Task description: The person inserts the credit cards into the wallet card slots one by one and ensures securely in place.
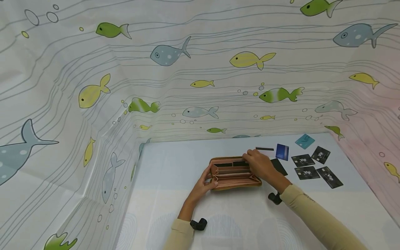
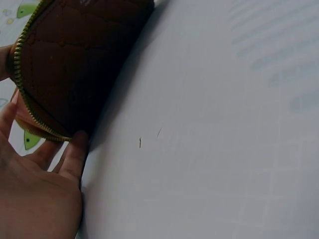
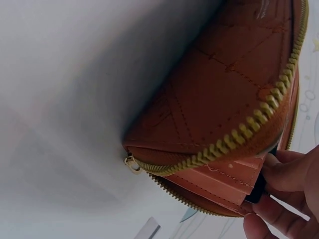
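Note:
A brown zip-around wallet [image 1: 235, 180] stands unzipped on the table, its pink-tan pockets showing. My left hand [image 1: 202, 186] holds its left end, thumb at the front and fingers behind. In the left wrist view, fingertips of the left hand [image 2: 45, 194] touch the zipped edge. At the wallet's upper right, my right hand [image 1: 260, 165] pinches a black card [image 3: 256, 191] that sits partly in a slot. Another dark card [image 1: 224, 165] shows in the slot to its left. The quilted outside [image 3: 214, 94] and gold zipper [image 3: 249, 124] fill much of the right wrist view.
Right of the wallet lie several black Vip cards [image 1: 303, 160], a teal card [image 1: 305, 141], a blue card [image 1: 282, 152] and a white card with a black stripe [image 1: 264, 149]. A plain black card [image 1: 280, 167] lies partly behind the right hand. Fish-print sheeting [image 1: 200, 97] stands around the table.

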The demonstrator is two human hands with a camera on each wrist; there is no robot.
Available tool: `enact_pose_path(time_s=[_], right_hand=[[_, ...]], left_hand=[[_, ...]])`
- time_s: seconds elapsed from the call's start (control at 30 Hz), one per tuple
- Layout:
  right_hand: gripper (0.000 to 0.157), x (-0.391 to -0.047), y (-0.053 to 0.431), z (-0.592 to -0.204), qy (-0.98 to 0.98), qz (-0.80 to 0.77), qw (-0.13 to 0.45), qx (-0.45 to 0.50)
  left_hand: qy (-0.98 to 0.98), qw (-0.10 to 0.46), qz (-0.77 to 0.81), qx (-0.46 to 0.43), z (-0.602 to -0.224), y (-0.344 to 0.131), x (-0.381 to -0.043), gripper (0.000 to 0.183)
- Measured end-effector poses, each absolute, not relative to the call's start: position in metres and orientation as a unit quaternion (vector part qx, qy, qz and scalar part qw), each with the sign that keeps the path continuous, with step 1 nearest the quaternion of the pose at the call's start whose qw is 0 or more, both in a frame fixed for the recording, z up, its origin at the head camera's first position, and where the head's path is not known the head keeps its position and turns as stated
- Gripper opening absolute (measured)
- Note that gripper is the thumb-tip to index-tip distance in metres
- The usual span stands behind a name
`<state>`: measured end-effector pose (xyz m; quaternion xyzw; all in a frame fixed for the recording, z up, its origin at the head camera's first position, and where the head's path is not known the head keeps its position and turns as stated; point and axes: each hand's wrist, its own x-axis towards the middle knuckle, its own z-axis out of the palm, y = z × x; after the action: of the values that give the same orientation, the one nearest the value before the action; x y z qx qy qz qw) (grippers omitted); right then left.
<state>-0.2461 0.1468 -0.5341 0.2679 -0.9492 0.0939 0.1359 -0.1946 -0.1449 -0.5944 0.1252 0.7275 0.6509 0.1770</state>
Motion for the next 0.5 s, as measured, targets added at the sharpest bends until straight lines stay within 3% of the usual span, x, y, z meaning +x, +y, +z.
enact_pose_path(time_s=[0.23, 0.5], right_hand=[[0.024, -0.245, 0.146, -0.537, -0.950, 0.088, 0.132, 0.267], [0.029, -0.245, 0.146, -0.541, -0.953, 0.076, 0.121, 0.268]], left_hand=[[0.718, 0.181, 0.658, 0.136, -0.580, -0.145, -0.191, 0.081], [0.719, 0.175, 0.659, 0.132, -0.596, -0.144, -0.195, 0.081]])
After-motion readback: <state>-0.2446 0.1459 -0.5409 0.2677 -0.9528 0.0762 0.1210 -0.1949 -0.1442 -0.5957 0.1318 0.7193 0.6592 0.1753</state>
